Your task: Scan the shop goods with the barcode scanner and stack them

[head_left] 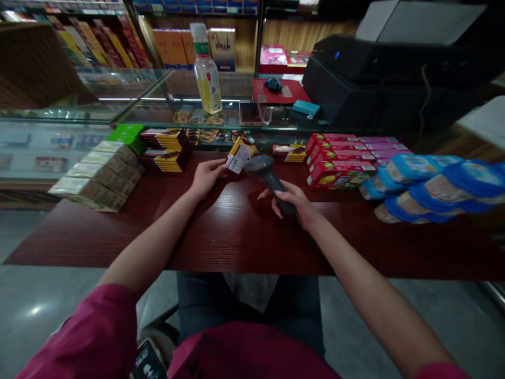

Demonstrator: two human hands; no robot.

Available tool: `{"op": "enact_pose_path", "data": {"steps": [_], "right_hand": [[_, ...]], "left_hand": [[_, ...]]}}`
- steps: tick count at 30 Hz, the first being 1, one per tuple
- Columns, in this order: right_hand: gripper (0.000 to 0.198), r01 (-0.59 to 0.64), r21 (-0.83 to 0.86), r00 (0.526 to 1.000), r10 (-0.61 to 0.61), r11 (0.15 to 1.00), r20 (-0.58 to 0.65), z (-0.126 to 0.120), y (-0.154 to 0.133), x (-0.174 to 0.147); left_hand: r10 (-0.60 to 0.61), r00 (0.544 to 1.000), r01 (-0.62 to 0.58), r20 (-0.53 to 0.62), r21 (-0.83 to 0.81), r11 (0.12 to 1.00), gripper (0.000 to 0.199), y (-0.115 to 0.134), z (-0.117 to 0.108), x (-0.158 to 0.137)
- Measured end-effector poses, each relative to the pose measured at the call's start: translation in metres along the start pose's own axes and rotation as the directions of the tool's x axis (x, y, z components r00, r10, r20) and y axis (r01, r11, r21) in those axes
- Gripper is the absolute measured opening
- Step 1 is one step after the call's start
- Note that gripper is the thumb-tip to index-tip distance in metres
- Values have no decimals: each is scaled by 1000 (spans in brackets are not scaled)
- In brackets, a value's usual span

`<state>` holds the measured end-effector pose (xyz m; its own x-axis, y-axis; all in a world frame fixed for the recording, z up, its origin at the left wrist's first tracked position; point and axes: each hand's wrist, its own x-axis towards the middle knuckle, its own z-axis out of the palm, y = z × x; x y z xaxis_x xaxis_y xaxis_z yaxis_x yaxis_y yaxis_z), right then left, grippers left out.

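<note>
Between the fingers of my left hand (207,178) is a small yellow and brown box (240,156), tilted up with a white barcode panel facing me. My right hand (295,201) is wrapped around the handle of a dark grey barcode scanner (272,181). The scanner's head, with a small blue light on top, is close beside the box's right edge. Similar yellow and brown boxes are stacked at the back left (165,150) of the counter, and a smaller pile (289,153) lies behind the scanner.
Beige cartons (100,176) and a green box (127,137) stand left on the wooden counter (213,237). Red boxes (341,160) and blue-lidded tubs (430,184) occupy the right. A bottle (207,79) stands on the glass case behind, beside dark till equipment (355,95).
</note>
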<state>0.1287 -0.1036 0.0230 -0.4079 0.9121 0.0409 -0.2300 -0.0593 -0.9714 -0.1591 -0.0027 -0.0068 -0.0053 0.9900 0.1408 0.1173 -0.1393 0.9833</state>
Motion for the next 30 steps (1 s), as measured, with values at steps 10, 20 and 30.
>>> {"op": "enact_pose_path", "data": {"steps": [10, 20, 30], "right_hand": [[37, 23, 70, 1000, -23, 997, 6, 30, 18, 43], [45, 21, 51, 1000, -21, 998, -4, 29, 18, 38], [35, 25, 115, 996, -15, 993, -88, 33, 11, 32]], "left_hand": [[-103, 994, 102, -21, -41, 994, 26, -5, -17, 15], [-69, 998, 69, -14, 15, 998, 27, -6, -17, 12], [670, 727, -397, -150, 704, 589, 25, 44, -111, -28]]}}
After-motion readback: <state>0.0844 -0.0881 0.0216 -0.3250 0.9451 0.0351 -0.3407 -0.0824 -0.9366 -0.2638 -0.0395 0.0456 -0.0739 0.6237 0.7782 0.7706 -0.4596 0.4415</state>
